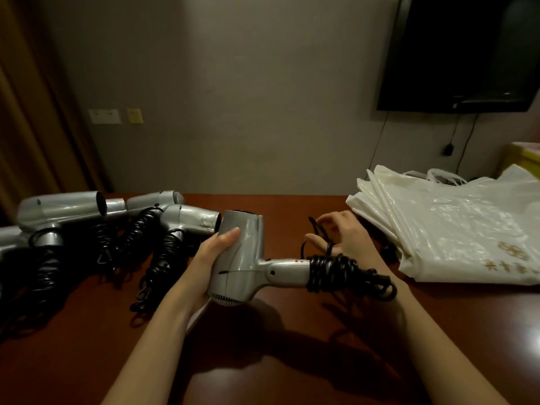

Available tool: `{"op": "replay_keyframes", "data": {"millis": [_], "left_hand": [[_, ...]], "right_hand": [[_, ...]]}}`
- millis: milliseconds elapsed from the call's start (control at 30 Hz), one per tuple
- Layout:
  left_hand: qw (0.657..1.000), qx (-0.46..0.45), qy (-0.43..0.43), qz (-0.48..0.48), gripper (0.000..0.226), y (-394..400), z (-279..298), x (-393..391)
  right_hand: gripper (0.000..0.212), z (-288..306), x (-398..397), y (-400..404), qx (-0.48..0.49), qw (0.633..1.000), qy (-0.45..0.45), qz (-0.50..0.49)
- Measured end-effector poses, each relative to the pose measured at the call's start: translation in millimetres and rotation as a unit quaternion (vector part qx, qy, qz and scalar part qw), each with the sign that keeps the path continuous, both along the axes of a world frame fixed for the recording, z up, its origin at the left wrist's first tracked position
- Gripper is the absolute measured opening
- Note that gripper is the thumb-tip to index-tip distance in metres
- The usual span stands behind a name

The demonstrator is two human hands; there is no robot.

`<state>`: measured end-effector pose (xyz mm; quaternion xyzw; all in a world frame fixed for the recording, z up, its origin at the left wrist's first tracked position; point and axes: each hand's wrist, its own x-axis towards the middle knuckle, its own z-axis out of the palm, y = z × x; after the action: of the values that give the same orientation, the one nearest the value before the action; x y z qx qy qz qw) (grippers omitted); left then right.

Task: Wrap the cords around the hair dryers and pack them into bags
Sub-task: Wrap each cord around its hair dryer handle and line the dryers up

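My left hand (209, 255) grips the body of a silver hair dryer (239, 258) held above the table, its handle pointing right. Black coiled cord (339, 271) is wound around the end of that handle. Just behind the handle, my right hand (342, 238) pinches a loose stretch of the same cord between its fingers. A pile of white plastic bags (455, 223) lies flat at the right. Several more silver hair dryers (61, 211) with loose black coiled cords (163, 264) lie at the left.
The dark red wooden table (263, 361) reaches back to a beige wall. A black wall-mounted TV (458, 54) hangs at the upper right, with cables dangling below it. A yellow box (523, 156) stands behind the bags. Brown curtains (32, 112) hang at the left.
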<state>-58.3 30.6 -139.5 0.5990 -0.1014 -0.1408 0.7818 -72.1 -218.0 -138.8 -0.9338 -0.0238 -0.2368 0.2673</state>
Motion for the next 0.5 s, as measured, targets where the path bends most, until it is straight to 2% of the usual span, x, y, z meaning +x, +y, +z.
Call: {"op": "replay_keyframes", "data": {"millis": [100, 200, 267, 300, 400, 500], "left_hand": [[1.0, 0.001, -0.008, 0.001, 0.044, 2.8, 0.0, -0.1], [1.0, 0.011, -0.027, 0.001, 0.039, 4.4, -1.9, 1.2], [0.999, 0.02, -0.047, -0.003, 0.034, 4.9, -2.8, 3.1], [0.998, 0.029, -0.061, -0.006, 0.034, 4.9, -2.9, 4.2], [0.995, 0.057, -0.082, 0.009, 0.046, 3.6, -4.9, 8.2], [0.991, 0.091, -0.085, 0.053, 0.068, 4.2, -9.8, 13.7]], "right_hand": [[0.084, 5.3, -3.5, -1.1, 0.005, 0.998, -0.051, -0.023], [0.09, 15.1, -13.6, 0.3, 0.075, 0.995, -0.068, -0.012], [0.09, 20.9, -21.1, 1.0, 0.158, 0.987, -0.026, 0.023], [0.079, 22.1, -24.6, 2.1, 0.18, 0.982, -0.008, 0.047], [0.011, 20.7, -27.7, 5.3, 0.167, 0.983, -0.027, 0.072], [0.008, 28.1, -30.1, 2.7, 0.197, 0.977, -0.055, 0.057]]}}
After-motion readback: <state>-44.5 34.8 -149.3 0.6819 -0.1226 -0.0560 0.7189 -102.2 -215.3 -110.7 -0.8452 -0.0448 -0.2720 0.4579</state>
